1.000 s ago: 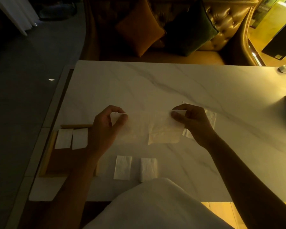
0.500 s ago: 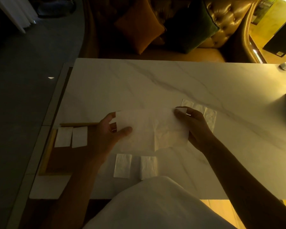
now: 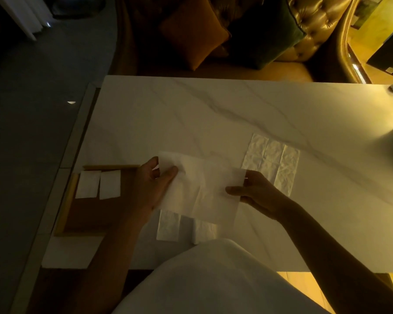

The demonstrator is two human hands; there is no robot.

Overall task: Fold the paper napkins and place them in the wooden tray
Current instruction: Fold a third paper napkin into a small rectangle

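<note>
Napkin [image 3: 202, 189] hangs spread between left hand [image 3: 154, 184] and right hand [image 3: 254, 193], each pinching an opposite edge (thin, limp, easily torn); wooden tray [image 3: 68, 207] sits beyond the left grip.

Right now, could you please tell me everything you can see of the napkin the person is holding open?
The open napkin is a thin white paper sheet, roughly rectangular, spread out and held just above the marble table. Soft creases cross it where it was folded. The left hand pinches its left edge, thumb on top; the right hand grips its right edge. Its near edge hides part of two folded napkins lying on the table. The wooden tray sits to its left.
</note>
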